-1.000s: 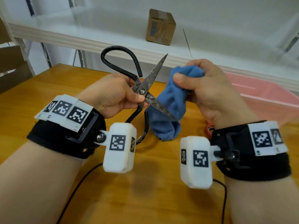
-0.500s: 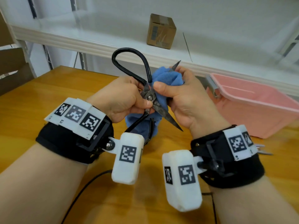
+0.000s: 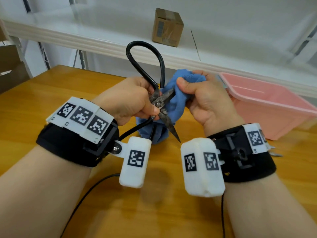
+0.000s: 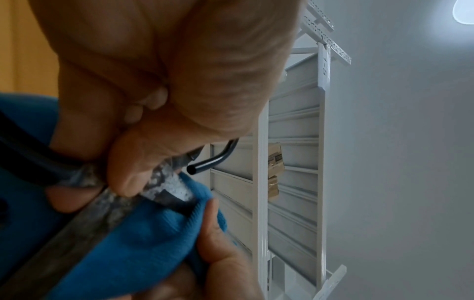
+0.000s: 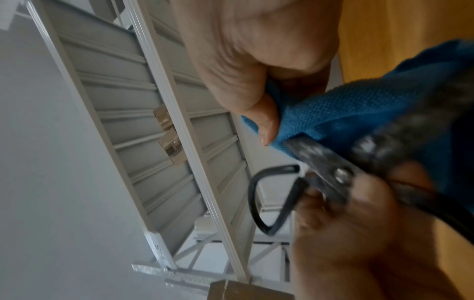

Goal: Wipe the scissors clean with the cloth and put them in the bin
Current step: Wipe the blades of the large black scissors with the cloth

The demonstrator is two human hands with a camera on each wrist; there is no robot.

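Old dark scissors (image 3: 160, 103) with black loop handles are held spread open above the wooden table (image 3: 51, 93). My left hand (image 3: 130, 102) pinches them at the pivot; one loop rises upward, the lower blade points down toward me. My right hand (image 3: 199, 98) grips the blue cloth (image 3: 175, 103) bunched around the upper blade, hiding its tip. In the left wrist view my thumb presses the tarnished scissors (image 4: 164, 180) against the cloth (image 4: 143, 233). The right wrist view shows the pivot screw of the scissors (image 5: 341, 174) beside the cloth (image 5: 359, 109). The pink bin (image 3: 267, 107) stands at the right.
A white shelf (image 3: 103, 36) runs behind the table with a small cardboard box (image 3: 167, 27) on it. A black cable (image 3: 89, 193) trails over the near table. Some metal tips (image 3: 274, 152) poke out behind my right wrist.
My right hand brought the cloth in over the upper blade and closed around it. The scissors turned more upright, the loop rising and the lower blade pointing down.
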